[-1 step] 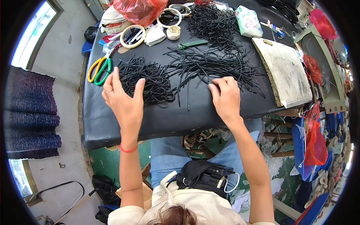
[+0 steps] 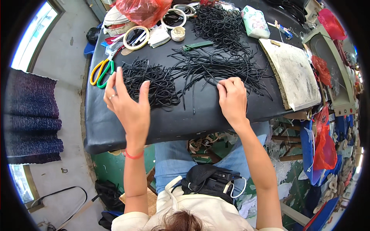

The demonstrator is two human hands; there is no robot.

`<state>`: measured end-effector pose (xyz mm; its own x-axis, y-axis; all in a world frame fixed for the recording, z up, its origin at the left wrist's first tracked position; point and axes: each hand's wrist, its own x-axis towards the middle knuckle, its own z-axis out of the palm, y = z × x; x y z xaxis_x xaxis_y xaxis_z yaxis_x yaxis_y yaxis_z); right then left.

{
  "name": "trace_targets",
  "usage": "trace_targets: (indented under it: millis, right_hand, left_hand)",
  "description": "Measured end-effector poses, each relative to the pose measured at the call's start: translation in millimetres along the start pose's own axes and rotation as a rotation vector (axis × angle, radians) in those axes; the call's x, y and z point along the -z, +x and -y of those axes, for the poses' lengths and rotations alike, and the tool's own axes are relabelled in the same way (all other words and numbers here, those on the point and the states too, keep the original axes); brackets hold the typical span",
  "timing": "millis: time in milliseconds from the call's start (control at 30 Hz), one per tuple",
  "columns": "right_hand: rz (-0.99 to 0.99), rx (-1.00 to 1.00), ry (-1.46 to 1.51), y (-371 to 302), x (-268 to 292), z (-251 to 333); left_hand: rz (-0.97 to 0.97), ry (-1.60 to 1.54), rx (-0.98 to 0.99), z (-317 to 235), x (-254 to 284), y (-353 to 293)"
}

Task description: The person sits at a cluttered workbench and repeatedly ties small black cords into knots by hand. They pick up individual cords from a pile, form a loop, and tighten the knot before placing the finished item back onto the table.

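My left hand [image 2: 129,104] is open, thumb and fingers spread, at the near-left side of a bundle of looped black cords [image 2: 154,82]. It seems to hold nothing. My right hand [image 2: 233,102] has its fingers curled and the thumb drawn against them at the near edge of a pile of straighter black cords [image 2: 219,65]. Whatever lies between those fingertips is hidden. Beyond, a larger tangle of black cords [image 2: 217,25] spreads over the black-covered table [image 2: 181,121]. Left of the looped bundle lie scissors [image 2: 103,73] with one yellow and one green handle.
Tape rolls [image 2: 137,37], a small white tub [image 2: 178,34] and a red plastic bag [image 2: 144,11] crowd the far left. A green strip [image 2: 197,46] lies behind the cords. To the right are a tissue pack [image 2: 255,22] and a stained pale board [image 2: 291,73].
My left hand has shifted very slightly, its fingers a little wider apart. The thumb and fingers of my right hand have drawn closer together. The cord piles look unchanged.
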<state>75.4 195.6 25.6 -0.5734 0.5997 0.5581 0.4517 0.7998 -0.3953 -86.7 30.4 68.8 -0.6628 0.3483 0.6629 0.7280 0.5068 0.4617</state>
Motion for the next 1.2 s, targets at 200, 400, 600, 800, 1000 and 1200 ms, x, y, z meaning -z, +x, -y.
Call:
trace_targets:
  millis: [200, 400, 600, 800, 1000, 1200]
  right_hand:
    - [0.137, 0.244, 0.118, -8.4, 48.9, 37.8]
    - [0.045, 0.146, 0.22, -24.4, 74.7, 48.9]
    - [-0.117, 0.129, 0.153, -11.7, 88.3, 36.6]
    - [-0.211, -0.088, 0.197, -14.0, 78.3, 40.5]
    - [0.096, -0.037, 0.444, -34.4, 56.4, 64.0]
    - [0.14, -0.014, 0.499, -36.7, 55.3, 62.3]
  left_hand:
    - [0.354, -0.323, -0.362, -53.4, 0.2, -36.0]
    - [0.873, -0.882, 0.187, -55.0, 12.8, -42.4]
    - [1.211, -1.207, 0.677, -43.9, 28.5, -46.4]
    - [1.173, -1.319, 0.863, -56.1, 24.6, -51.7]
    - [0.878, -1.445, 0.902, -61.8, 5.4, -67.6]
    - [0.865, -1.398, 0.904, -56.5, 3.3, -69.5]
